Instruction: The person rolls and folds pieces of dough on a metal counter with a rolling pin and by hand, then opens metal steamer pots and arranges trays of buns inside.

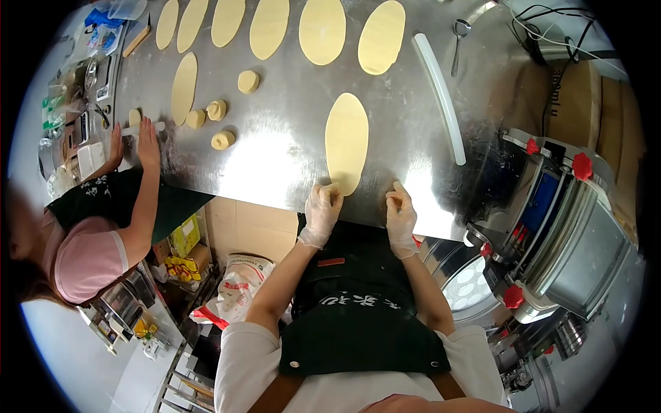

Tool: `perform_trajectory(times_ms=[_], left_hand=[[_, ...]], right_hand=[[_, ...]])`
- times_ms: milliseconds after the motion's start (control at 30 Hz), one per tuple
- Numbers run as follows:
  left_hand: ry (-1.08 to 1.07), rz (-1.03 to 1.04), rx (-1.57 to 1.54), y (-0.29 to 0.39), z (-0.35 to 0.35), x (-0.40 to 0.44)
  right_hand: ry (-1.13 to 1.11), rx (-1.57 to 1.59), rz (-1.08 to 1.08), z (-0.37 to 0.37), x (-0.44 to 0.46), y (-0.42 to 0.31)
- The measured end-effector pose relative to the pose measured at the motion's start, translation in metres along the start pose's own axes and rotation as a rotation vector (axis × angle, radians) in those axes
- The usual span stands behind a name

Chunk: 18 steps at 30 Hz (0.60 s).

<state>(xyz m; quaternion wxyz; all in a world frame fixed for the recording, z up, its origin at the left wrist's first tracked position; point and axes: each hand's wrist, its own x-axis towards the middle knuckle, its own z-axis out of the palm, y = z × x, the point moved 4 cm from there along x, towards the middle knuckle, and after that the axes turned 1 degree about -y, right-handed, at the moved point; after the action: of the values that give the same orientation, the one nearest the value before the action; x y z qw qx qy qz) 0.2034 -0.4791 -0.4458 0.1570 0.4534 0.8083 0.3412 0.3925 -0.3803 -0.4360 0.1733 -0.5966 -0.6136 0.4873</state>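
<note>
A long oval sheet of dough [347, 141] lies lengthwise on the steel table in front of me. My left hand [322, 212], in a clear thin glove, has its thumb and fingers closed at the near tip of this sheet. To the right, apart from the dough, my gloved right hand [401, 217] hovers by the table's front edge. Its fingers are curled in, and I see nothing between them. A row of further dough ovals [322, 31] stretches along the far side. Several small rolled dough pieces [248, 82] sit to the left.
A white plastic rod [441, 100] and a spoon [460, 47] lie on the steel table [275, 148] at the right. Beyond them stands a machine with red knobs [564, 227]. At the left, a co-worker [103, 227] presses a white rolling pin [157, 127] near a dough piece.
</note>
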Motion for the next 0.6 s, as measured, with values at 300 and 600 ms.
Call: perform_trajectory(times_ms=[300,600], left_hand=[[0.017,0.016,0.056,-0.002,0.006,-0.002],[0.168,-0.252,-0.174,-0.024,-0.006,-0.019]], right_hand=[[-0.041,-0.015,-0.006,0.001,0.0,0.003],[-0.032,-0.007,-0.032,-0.006,0.002,-0.004]])
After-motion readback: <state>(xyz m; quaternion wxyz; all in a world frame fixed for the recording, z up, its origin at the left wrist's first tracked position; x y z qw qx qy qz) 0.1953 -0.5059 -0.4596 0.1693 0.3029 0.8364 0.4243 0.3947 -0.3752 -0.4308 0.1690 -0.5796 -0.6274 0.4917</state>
